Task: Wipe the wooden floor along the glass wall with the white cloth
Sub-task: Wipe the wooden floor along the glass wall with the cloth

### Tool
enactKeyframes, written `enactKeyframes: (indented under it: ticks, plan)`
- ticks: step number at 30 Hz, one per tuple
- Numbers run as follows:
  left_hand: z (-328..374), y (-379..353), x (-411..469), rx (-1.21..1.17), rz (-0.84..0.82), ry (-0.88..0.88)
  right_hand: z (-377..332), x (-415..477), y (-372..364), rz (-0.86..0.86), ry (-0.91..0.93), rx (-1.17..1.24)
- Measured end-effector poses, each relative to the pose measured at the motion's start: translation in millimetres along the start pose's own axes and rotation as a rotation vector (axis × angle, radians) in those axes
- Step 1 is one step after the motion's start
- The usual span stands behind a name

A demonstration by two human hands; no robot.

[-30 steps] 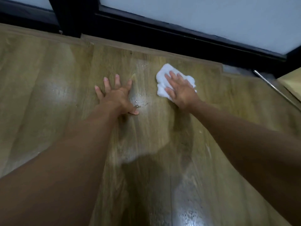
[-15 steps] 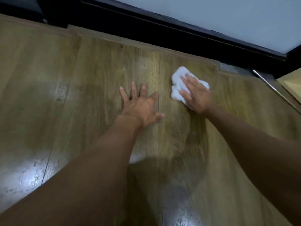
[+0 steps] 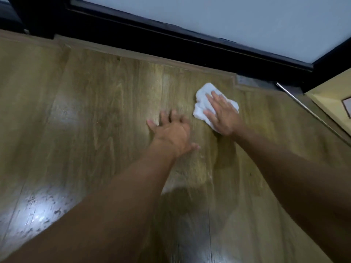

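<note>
White cloth [image 3: 201, 103] lay crumpled on the wooden floor [image 3: 95, 111] in the head view, to the right of centre and on the far side, near the black frame [image 3: 171, 41] at the foot of the glass wall [image 3: 228, 19] but apart from it. The right hand [image 3: 223, 115] lay palm down on top of the cloth, its fingers [image 3: 212, 97] straight and a little spread, pressing the cloth to the boards rather than curling round it. Folds of the cloth showed beyond the fingertips, on both sides of the hand, and just under the heel of the palm. The left hand [image 3: 172, 133] was just to the left of it and slightly nearer, palm down on bare wood. Its fingers were stretched out and fanned, holding nothing, and the thumb pointed right. The fingers were blurred, so their exact contact with the floor could not be told. A narrow strip of bare floor lay between the two hands. Both bare forearms reached in from the near edge, with a dark shadow on the boards between them. Pale glare sat on the floor at the near left. At the far right a thin metal rod [image 3: 307, 111] ran slantwise across the floor, and beyond it a tan box [image 3: 330, 103] touched the right edge.
</note>
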State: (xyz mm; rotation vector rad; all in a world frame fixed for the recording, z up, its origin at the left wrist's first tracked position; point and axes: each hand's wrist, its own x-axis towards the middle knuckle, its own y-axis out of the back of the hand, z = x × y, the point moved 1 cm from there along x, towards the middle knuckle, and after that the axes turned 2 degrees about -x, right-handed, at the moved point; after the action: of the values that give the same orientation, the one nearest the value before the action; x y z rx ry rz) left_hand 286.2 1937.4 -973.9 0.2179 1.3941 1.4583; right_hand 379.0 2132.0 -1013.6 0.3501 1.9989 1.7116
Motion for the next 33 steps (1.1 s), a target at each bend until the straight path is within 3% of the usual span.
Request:
enactKeyframes:
  ticks: [3,8,14,16,19,21,23,26,28,33]
  plan:
    - [5,-9,5,0.055,-0.068,0.053,25,-5,0,0.001,-0.179,0.01]
    - [6,5,9,0.058,-0.139,0.099,2,53,16,-0.119,-0.456,0.123]
    - [30,16,14,0.172,-0.148,0.06,20,-26,-2,0.062,0.035,0.017]
    - [41,17,17,0.216,-0.11,0.057,51,-31,0,0.067,-0.041,0.008]
    - [60,13,21,0.264,-0.02,0.053,71,-1,5,0.052,-0.315,-0.013]
    - [70,10,23,0.26,-0.017,-0.069,61,22,8,0.032,-0.46,0.09]
    - [75,10,26,0.203,-0.1,-0.202,51,19,8,0.016,-0.404,0.071]
    - [83,11,35,0.183,-0.21,-0.2,66,-29,4,0.044,-0.062,0.038]
    - [92,7,37,0.231,-0.246,-0.182,97,-58,0,0.077,-0.018,0.04]
    - [119,2,41,0.114,-0.31,0.002,135,-19,3,0.118,-0.495,0.071]
